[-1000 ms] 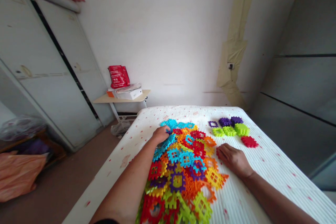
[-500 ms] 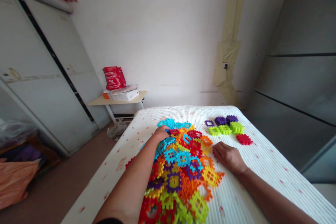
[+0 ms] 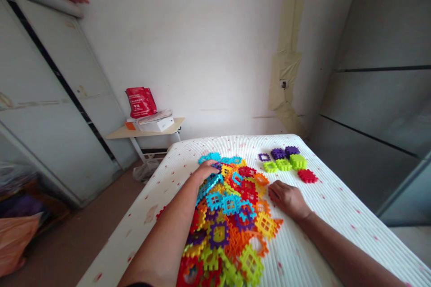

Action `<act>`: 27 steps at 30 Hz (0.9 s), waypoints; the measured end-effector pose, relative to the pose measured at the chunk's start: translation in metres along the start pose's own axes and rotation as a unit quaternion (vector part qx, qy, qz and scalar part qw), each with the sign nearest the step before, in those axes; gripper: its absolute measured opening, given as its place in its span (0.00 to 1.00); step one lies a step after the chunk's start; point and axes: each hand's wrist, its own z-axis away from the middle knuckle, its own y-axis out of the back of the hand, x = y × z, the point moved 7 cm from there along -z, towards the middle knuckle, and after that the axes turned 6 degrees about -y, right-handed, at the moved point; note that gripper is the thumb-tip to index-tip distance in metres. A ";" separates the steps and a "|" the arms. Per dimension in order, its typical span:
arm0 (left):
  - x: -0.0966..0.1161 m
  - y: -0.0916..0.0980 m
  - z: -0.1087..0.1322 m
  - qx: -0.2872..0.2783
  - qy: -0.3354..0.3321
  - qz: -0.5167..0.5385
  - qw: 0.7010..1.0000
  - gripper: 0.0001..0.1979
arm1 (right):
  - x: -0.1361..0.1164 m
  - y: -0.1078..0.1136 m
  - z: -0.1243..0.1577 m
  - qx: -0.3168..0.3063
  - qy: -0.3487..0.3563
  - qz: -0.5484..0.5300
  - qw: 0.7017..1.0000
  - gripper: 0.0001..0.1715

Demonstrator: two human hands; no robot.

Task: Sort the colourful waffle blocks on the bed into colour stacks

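A big heap of coloured plastic interlocking tiles (image 3: 232,215) lies on a white ribbed bed cover (image 3: 323,215). My left hand (image 3: 205,171) reaches into the far left of the heap, its fingers curled among blue and purple pieces; what they grip is hidden. Resting palm down at the heap's right edge, my right hand (image 3: 286,198) has its fingers bent against red and orange pieces. Beyond it lie small sorted groups: purple tiles (image 3: 281,152), green tiles (image 3: 284,163) and one red tile (image 3: 307,176).
A small side table (image 3: 148,131) with a white box and a red bag (image 3: 139,102) stands by the far wall. Grey wardrobe doors (image 3: 50,112) are on the left, and a grey panelled wall (image 3: 380,98) on the right. An orange bag (image 3: 13,242) lies on the floor.
The view has drifted to the right. My left hand stays in the far side of the heap, fingers working at the pieces. My right hand has hardly shifted.
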 end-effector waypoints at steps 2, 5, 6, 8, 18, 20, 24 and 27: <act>0.004 -0.003 0.001 -0.007 -0.006 0.005 1.000 0.24 | 0.001 -0.001 0.000 0.001 -0.001 0.001 1.000 0.19; 0.013 -0.008 0.005 -0.017 -0.022 0.009 1.000 0.25 | 0.001 -0.001 0.000 0.001 -0.001 0.001 1.000 0.19; 0.017 -0.008 0.007 -0.018 -0.028 0.011 0.999 0.25 | 0.001 -0.001 0.000 0.001 -0.003 0.000 1.000 0.19; 0.024 -0.008 0.011 -0.016 -0.044 0.015 0.999 0.25 | 0.001 -0.001 0.000 -0.003 -0.007 -0.004 1.000 0.19; 0.068 0.013 0.055 0.009 -0.135 0.013 0.991 0.26 | 0.002 -0.001 -0.001 -0.021 -0.022 -0.013 0.999 0.22; 0.077 0.016 0.067 0.014 -0.152 0.009 0.988 0.26 | 0.002 -0.001 -0.001 -0.022 -0.021 -0.013 0.999 0.21; 0.090 0.016 0.093 0.016 -0.186 0.002 0.982 0.24 | 0.001 -0.001 -0.002 -0.026 -0.020 -0.008 0.999 0.20; 0.097 0.012 0.115 0.017 -0.226 0.007 0.974 0.22 | 0.001 0.000 -0.002 -0.028 -0.021 -0.007 0.999 0.19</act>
